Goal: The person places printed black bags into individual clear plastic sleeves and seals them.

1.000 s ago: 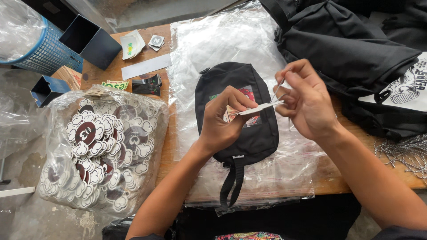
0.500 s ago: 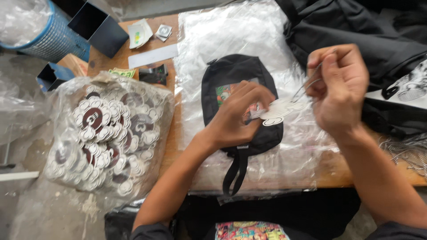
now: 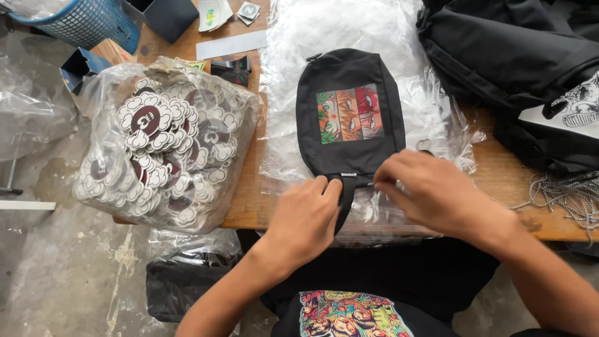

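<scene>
A small black pouch bag with a colourful cartoon-eyes panel lies on a sheet of clear plastic on the wooden table. My left hand rests at the bag's near end, fingers curled against its black strap. My right hand is pressed down beside it at the bag's lower right edge, fingertips pinched together on something small that I cannot make out. Both hands touch the bag's bottom seam.
A clear bag full of round white-and-brown flower-shaped tags sits at the table's left edge. Black bags pile up at the right, with metal ball chains below them. A blue basket and dark boxes stand at the back left.
Both hands came down from mid-air, where they held a small white tag on a chain above the bag, to the bag's near end by the strap. The tag is out of sight.
</scene>
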